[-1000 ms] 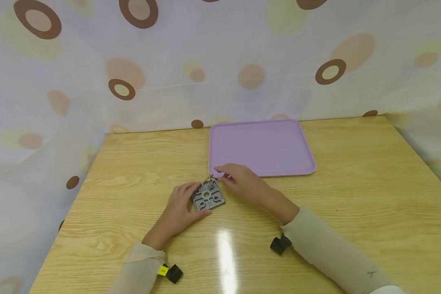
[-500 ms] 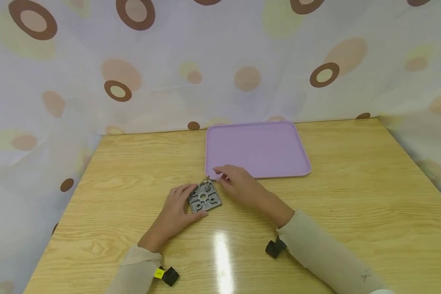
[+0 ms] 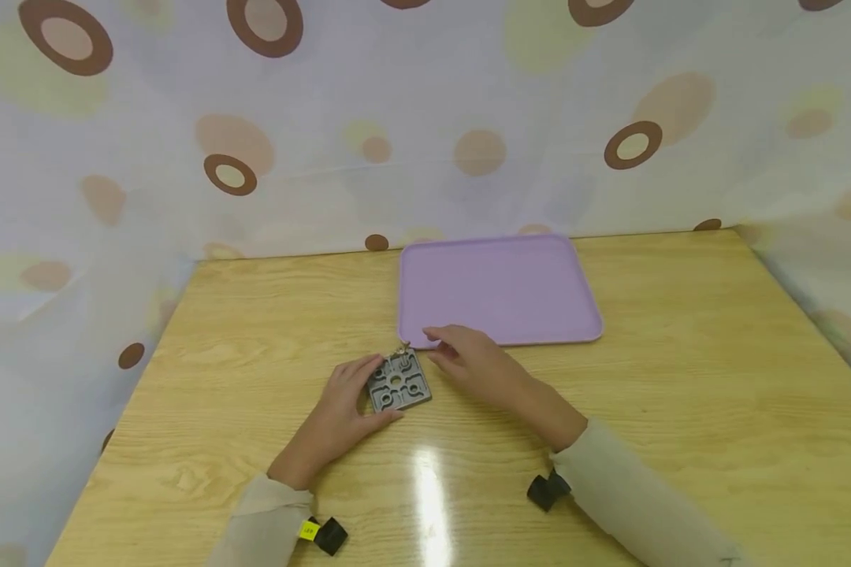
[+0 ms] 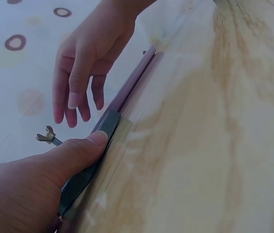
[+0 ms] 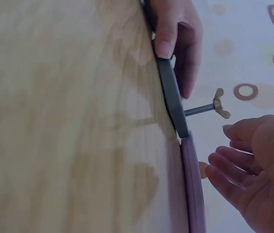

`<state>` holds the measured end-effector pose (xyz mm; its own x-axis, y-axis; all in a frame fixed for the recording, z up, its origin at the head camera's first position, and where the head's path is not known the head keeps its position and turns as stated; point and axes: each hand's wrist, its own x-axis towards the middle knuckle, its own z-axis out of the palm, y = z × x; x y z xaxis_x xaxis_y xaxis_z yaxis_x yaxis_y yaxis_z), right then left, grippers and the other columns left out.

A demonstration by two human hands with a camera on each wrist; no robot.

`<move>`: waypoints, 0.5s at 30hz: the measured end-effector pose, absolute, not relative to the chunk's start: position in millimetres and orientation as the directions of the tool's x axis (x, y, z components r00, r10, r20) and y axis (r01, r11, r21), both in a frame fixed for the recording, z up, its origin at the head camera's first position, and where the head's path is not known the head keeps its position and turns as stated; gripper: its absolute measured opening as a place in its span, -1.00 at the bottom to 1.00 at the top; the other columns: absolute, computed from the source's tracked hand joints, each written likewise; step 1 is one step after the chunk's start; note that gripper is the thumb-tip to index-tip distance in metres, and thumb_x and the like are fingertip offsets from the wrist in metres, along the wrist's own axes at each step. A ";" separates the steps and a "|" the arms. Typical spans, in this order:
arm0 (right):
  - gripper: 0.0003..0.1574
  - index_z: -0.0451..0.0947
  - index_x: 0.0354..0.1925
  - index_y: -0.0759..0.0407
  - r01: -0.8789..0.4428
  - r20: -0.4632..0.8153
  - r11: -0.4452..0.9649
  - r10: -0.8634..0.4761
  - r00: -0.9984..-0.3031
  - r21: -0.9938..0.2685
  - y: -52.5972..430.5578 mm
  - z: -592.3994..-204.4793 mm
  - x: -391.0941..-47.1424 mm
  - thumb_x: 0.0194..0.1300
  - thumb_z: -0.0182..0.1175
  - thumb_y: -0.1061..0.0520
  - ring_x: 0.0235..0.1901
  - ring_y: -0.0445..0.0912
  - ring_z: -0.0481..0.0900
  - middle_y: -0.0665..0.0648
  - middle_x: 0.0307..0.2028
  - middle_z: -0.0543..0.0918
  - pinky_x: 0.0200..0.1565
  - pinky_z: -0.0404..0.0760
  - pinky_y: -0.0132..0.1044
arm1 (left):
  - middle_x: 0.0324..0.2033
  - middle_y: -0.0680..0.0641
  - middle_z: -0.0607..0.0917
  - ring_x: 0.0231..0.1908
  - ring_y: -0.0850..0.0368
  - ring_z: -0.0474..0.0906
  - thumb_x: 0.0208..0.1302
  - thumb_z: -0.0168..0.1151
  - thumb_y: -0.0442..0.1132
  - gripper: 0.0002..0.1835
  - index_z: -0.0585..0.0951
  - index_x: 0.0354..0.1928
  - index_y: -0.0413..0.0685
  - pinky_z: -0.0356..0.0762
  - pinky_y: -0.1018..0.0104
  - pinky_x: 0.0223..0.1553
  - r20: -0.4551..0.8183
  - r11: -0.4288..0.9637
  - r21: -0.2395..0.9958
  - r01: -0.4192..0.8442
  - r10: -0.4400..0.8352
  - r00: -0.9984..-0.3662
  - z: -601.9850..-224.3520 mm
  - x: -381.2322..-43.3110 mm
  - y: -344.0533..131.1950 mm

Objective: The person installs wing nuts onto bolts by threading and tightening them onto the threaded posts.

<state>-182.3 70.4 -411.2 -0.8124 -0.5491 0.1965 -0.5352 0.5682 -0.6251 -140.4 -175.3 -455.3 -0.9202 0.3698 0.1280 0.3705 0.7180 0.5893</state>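
A square grey metal plate (image 3: 397, 391) with raised ribs and round holes lies on the table. My left hand (image 3: 339, 413) grips it by its left side, thumb along the near edge and fingers at the far edge. From the plate's far corner a threaded bolt (image 5: 199, 110) stands upright, with a brass-coloured wing nut (image 5: 218, 103) at its top. Just right of that wing nut, my right hand (image 3: 485, 368) hovers with fingers loosely bent and apart. Nothing shows between them, and in the right wrist view (image 5: 258, 165) the fingertips do not touch the nut.
A purple tray (image 3: 496, 291) lies behind the plate, its near left corner close to the bolt. Wood-grain table (image 3: 645, 378) extends to both sides. A patterned cloth (image 3: 425, 118) hangs behind and at the sides.
My right hand has drawn slightly right, away from the wing nut, and its fingers stand farther from it. The left hand keeps its grip on the plate. The head view has shifted a little.
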 end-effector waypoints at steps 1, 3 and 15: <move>-0.51 0.39 0.22 0.24 -0.549 0.188 0.581 -0.565 -0.803 -0.601 71.6 -410.8 -183.2 0.36 0.08 0.12 0.01 -0.06 0.50 0.16 0.04 0.55 0.08 0.44 -0.22 | 0.30 -0.05 0.29 0.25 0.04 0.14 0.05 0.29 0.23 -0.09 0.24 0.36 -0.10 0.15 0.02 0.23 0.130 0.715 0.590 0.376 0.375 -0.918 -455.6 -141.1 -174.3; -0.50 0.38 0.23 0.21 -0.583 0.170 0.606 -0.600 -0.782 -0.542 73.1 -409.4 -185.9 0.36 0.07 0.10 0.07 -0.05 0.45 0.14 0.08 0.53 0.14 0.37 -0.20 | 0.30 -0.05 0.29 0.25 0.04 0.14 0.05 0.28 0.23 -0.08 0.24 0.36 -0.11 0.15 0.02 0.24 0.132 0.711 0.590 0.382 0.381 -0.915 -456.0 -142.5 -172.8; -0.59 0.45 0.14 0.28 -0.727 0.206 0.561 -0.717 -0.666 -0.395 63.6 -401.0 -200.6 0.35 0.08 0.18 0.05 -0.04 0.48 0.15 0.01 0.57 0.13 0.39 -0.21 | 0.29 -0.04 0.29 0.25 0.05 0.14 0.03 0.28 0.26 -0.07 0.25 0.36 -0.08 0.15 0.04 0.24 0.128 0.716 0.588 0.376 0.377 -0.917 -456.7 -147.6 -171.2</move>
<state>-200.6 63.6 -401.0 -0.6656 -0.7173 0.2061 -0.7272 0.5614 -0.3951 -147.6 -171.2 -456.7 -0.9174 0.3769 0.1278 0.3762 0.7164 0.5876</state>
